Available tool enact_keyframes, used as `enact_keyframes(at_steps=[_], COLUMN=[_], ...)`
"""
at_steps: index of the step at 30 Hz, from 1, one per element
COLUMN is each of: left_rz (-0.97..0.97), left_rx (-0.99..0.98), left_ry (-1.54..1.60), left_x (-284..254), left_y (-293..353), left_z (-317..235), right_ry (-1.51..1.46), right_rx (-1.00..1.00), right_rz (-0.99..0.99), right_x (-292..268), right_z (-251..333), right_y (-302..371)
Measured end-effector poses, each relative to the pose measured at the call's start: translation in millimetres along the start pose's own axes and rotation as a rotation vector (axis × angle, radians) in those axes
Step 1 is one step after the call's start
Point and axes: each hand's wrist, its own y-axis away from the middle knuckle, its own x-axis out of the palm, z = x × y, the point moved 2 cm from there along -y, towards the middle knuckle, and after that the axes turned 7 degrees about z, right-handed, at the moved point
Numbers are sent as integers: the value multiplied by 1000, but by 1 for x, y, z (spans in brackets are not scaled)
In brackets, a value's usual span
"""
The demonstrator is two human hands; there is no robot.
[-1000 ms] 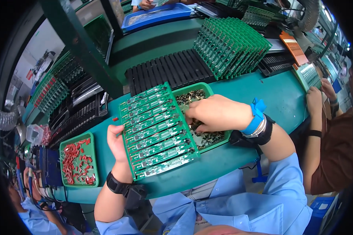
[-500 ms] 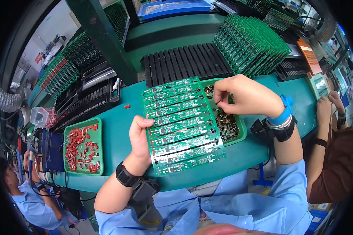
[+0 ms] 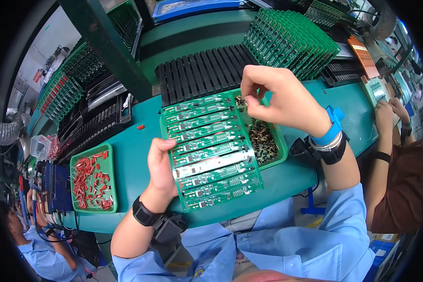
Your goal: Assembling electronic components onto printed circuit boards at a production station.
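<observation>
My left hand (image 3: 162,164) grips the left edge of a green circuit board panel (image 3: 207,141), its thumb on top and its other fingers hidden beneath. The panel is a row of several narrow boards, held tilted above the bench. My right hand (image 3: 284,96) is in a pinch just off the panel's far right corner. Whatever is between its fingertips is too small or hidden to make out. Partly under the panel and my right hand stands a green tray (image 3: 283,149) of small dark components with metal leads (image 3: 264,141).
At left sits a green tray (image 3: 113,199) of red components (image 3: 85,181); one red piece (image 3: 141,127) lies loose on the bench. Behind are a black slotted rack (image 3: 204,73) and upright green boards (image 3: 289,42). A green post (image 3: 103,44) rises at left. Co-workers sit on both sides.
My right hand has risen from over the components toward the panel's far right corner, still pinched. My left hand keeps its grip on the panel. The whole view has shifted slightly.
</observation>
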Motion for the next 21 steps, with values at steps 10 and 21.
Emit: enact_keyframes(at_steps=[10, 21], left_rz=[17, -31], left_rx=[-135, -141], left_ry=[-103, -154], left_x=[18, 30], left_y=[3, 2], left_z=[11, 16], right_ry=[-97, -70], right_rx=[-285, -189], right_rz=[-219, -199], right_x=[28, 29], right_z=[13, 20], right_y=[-3, -2])
